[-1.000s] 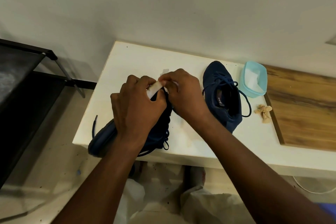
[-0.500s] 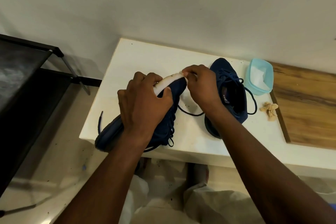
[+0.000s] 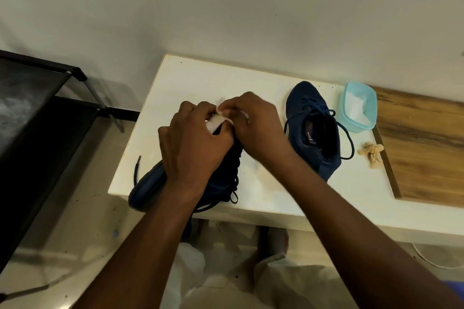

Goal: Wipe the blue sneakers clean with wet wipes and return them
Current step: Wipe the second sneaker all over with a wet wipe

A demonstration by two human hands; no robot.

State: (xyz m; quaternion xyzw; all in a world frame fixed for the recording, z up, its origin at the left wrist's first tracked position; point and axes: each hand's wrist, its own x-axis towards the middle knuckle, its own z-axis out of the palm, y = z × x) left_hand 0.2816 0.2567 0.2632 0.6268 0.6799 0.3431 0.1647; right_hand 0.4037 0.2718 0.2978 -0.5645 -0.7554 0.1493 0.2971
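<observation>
Held sneaker point(image 3: 150, 183) is gripped round the midfoot by the left hand point(image 3: 193, 148), heel overhanging the near edge of the white table point(image 3: 200, 78). A wet wipe point(image 3: 220, 109) is pinched by the right hand point(image 3: 256, 130) at the toe. The knit upper is judged soft and light, with the sole as the firmer hold. Second sneaker point(image 3: 313, 130) stands upright beside the wipe tub point(image 3: 357, 110). Its insole label is noted but illegible.
</observation>
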